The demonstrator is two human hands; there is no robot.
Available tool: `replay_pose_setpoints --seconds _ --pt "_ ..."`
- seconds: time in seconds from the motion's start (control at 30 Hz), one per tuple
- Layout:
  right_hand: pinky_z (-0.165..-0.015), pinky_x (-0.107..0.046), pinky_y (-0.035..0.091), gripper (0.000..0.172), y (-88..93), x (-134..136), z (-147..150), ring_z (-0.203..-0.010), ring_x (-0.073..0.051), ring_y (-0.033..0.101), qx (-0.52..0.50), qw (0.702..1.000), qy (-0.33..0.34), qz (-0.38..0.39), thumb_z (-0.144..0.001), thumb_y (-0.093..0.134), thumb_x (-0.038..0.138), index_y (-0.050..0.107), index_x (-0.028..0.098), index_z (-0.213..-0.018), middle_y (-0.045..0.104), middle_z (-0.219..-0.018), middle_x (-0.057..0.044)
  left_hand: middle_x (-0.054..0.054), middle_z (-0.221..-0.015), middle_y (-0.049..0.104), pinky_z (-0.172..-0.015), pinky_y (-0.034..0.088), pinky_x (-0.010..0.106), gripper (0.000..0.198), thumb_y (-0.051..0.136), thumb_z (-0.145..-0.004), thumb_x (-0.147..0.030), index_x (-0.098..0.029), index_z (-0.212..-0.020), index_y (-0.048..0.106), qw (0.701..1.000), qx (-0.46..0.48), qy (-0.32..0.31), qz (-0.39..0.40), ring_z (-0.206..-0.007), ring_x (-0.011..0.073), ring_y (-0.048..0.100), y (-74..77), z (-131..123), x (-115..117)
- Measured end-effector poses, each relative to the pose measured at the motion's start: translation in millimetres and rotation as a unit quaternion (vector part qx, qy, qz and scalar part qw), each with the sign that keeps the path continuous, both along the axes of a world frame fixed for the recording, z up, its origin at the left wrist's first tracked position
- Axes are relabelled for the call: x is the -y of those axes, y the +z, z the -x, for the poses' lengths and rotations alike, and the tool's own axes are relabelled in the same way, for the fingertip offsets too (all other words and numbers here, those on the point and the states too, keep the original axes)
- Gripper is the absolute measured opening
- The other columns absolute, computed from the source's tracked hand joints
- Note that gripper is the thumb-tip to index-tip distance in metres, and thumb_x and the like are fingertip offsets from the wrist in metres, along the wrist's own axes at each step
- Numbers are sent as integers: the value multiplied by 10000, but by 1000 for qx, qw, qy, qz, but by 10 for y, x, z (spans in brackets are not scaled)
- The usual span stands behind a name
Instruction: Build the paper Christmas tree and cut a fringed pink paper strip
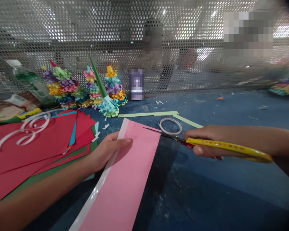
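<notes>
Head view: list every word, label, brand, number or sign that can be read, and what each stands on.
Nothing can be read.
Plastic water bottle: label too blurred to read.
Purple package: pixelated, unreadable.
Yellow and black strip: too small to read.
Yellow scissors: no lettering visible on the handle.
Pink paper: no print visible.

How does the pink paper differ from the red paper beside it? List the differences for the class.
The pink paper is one long strip, while the red paper is several fanned sheets. The pink paper is pale, the red paper deep. The left hand holds the pink paper; the red paper lies beside it. Both are flat paper.
</notes>
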State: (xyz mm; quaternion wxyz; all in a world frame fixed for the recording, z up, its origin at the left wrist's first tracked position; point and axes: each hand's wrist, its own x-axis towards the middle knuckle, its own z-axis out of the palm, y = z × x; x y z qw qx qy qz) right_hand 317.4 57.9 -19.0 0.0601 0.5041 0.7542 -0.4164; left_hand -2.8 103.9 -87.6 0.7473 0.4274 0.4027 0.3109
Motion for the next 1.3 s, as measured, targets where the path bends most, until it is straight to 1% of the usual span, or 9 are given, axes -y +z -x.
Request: replay_pose_setpoints --seconds 0.2,0.37,0.53,0.73,0.83,1.0,1.13,1.3 --pt "-574 -247 401 358 -24 -3 -20 -661 -141 531 -7 1000 -7 -3 -949 429 569 513 229 -877 510 -769 8 17 -629 726 -465 520 212 140 798 -737 -263 -161 -778 712 1000 -18 -15 -2 -500 146 660 14 -1 -12" --pt "-568 -244 385 321 -41 -25 -50 -671 -149 512 -20 999 26 2 -905 537 547 530 226 -911 500 -791 9 22 -631 726 -471 523 219 178 808 -714 -254 -149 -802 694 999 -38 -12 -1 -493 152 659 36 -14 -3" --pt "-577 -241 393 332 -30 -19 -39 -686 -144 510 -3 999 26 -33 -925 497 563 520 231 -915 502 -813 14 17 -636 725 -476 525 217 148 784 -742 -240 -157 -820 688 999 -42 -18 -2 -492 147 657 25 0 -1" --pt "-570 -244 387 363 -37 -12 -33 -690 -148 514 9 999 21 -42 -924 481 593 520 231 -924 505 -816 13 9 -636 720 -469 519 215 126 777 -752 -243 -169 -810 694 999 -35 -15 -5 -504 148 660 3 4 -13" --pt "-572 -251 392 377 -19 -10 -12 -682 -149 513 14 999 17 -38 -924 478 598 523 224 -915 505 -809 9 5 -621 712 -452 501 204 133 786 -745 -247 -168 -795 691 999 -33 -4 -4 -492 143 652 1 -1 -16" --pt "-580 -260 422 392 7 -17 10 -697 -160 520 3 999 13 -29 -926 466 598 529 211 -923 499 -816 -4 6 -622 711 -454 500 207 144 798 -732 -253 -171 -788 693 1000 -29 -11 -4 -494 145 650 0 -7 -19" --pt "-580 -263 451 358 -34 -40 -34 -667 -155 516 -28 1000 10 6 -932 470 572 522 219 -913 467 -761 15 3 -624 713 -455 506 202 137 801 -731 -244 -173 -786 697 1000 -28 -6 -3 -496 142 655 -9 0 -15" --pt "-575 -263 447 340 -73 -45 -74 -678 -168 529 -31 999 3 9 -926 486 558 540 222 -931 488 -765 6 4 -648 731 -453 524 197 145 814 -728 -249 -173 -791 707 1000 -19 -8 -2 -514 144 673 -16 11 -8"
